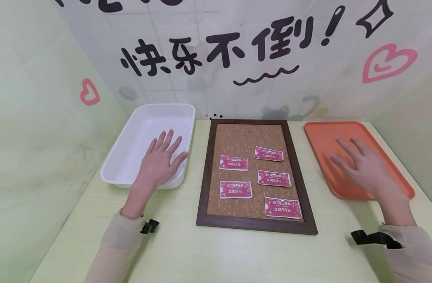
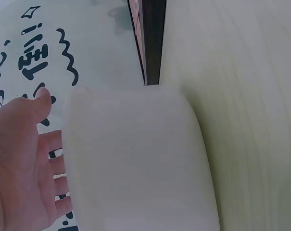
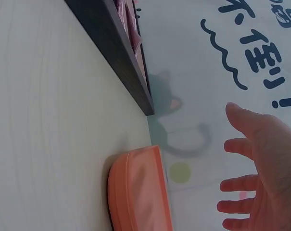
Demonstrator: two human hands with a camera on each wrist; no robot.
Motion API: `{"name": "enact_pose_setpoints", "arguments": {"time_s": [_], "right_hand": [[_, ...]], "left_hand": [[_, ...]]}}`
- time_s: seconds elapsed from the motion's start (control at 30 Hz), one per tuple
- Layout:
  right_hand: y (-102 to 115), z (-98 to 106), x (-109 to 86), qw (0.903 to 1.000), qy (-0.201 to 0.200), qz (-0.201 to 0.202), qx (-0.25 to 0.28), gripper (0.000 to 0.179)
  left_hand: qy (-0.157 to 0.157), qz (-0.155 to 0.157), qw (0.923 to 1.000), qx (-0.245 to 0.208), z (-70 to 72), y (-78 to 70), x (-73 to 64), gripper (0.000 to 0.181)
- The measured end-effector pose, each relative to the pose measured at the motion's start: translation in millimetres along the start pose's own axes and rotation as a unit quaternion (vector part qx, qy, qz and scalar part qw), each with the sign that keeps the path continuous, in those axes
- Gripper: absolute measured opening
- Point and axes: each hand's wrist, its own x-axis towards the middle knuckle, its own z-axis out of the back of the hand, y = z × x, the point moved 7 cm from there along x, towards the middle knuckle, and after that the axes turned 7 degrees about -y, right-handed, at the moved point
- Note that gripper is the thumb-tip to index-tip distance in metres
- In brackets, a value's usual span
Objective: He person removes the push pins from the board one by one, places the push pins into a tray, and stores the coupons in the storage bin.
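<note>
My left hand [image 1: 160, 162] is over the near right part of a white plastic tub [image 1: 120, 157], its fingers spread and holding nothing. Over an orange tray [image 1: 329, 173] hovers my right hand [image 1: 369, 167], fingers apart and nothing in them. Between the two lies a cork board [image 1: 249, 135] in a dark wooden frame. Several pink coupons [image 1: 236, 190] are fixed to the cork, each with a small pin near its top edge. The left wrist view shows the tub's outer wall [image 2: 135, 159] beside the left hand; the right wrist view shows the right hand [image 3: 265, 168] above the tray's edge [image 3: 135, 192].
All of it stands on a pale wood-grain table [image 1: 237, 255]. Behind rises a white printed backdrop [image 1: 216, 86] with black characters and hearts. Pale green sheets [image 1: 35, 137] border the left and right sides. The board's frame [image 1: 255, 225] stands slightly raised from the tabletop.
</note>
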Motion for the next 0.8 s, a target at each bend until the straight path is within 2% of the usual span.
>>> {"name": "enact_pose_setpoints", "arguments": {"time_s": [0.33,0.57,0.8], "right_hand": [[15.6,-3.5,-0.7,0.9995,0.014,0.005,0.027,0.07],[24.7,-10.3,-1.5,0.9992,0.022,0.014,0.029,0.069],[37.9,-16.7,-2.6,0.9987,0.02,0.024,0.04,0.067]], "left_hand": [[-0.007,-0.013,0.9997,-0.021,-4.4,-20.7,4.1,0.069],[-0.006,-0.011,0.9992,-0.039,-11.5,-33.7,7.0,0.071],[-0.004,-0.023,0.9974,-0.068,-19.1,-52.2,8.6,0.071]]}}
